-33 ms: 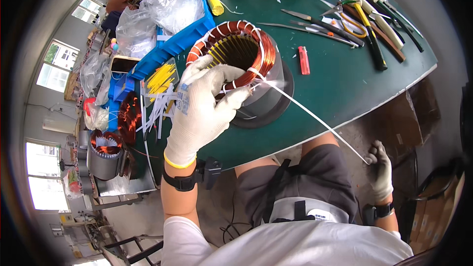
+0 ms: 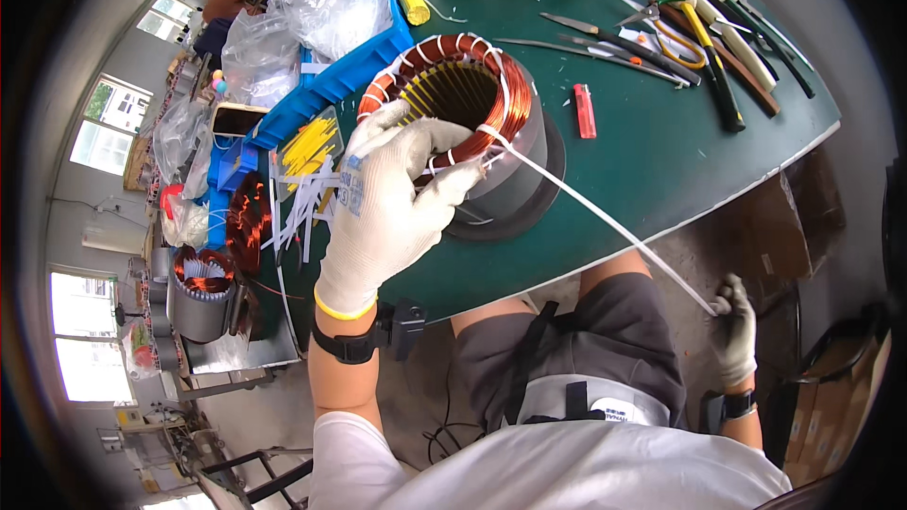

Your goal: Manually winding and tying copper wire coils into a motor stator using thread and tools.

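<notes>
A motor stator (image 2: pixel 515 102) with a copper winding ring laced in white stands on a dark round base on the table. My gloved left hand (image 2: pixel 392 203) is closed over the near left edge of the ring, thumb outside and fingers over the rim. From the ring's near right side a white lacing cord (image 2: pixel 609 214) runs taut, down past the table edge. Its far end is in my gloved right hand (image 2: pixel 734 332), closed beside my thigh at the right. Yellow slot strips line the stator's bore.
A red lighter (image 2: pixel 584 111) lies right of the stator. Beyond it are scissors (image 2: pixel 682 42), a yellow-and-black hammer (image 2: pixel 710 55) and other tools. A blue tray (image 2: pixel 326 85) with plastic bags, yellow strips (image 2: pixel 309 145) and a second stator (image 2: pixel 202 297) are at the left.
My right hand has moved slightly down and right, drawing the cord out further. The stator has shifted very slightly under my left hand, which keeps its hold.
</notes>
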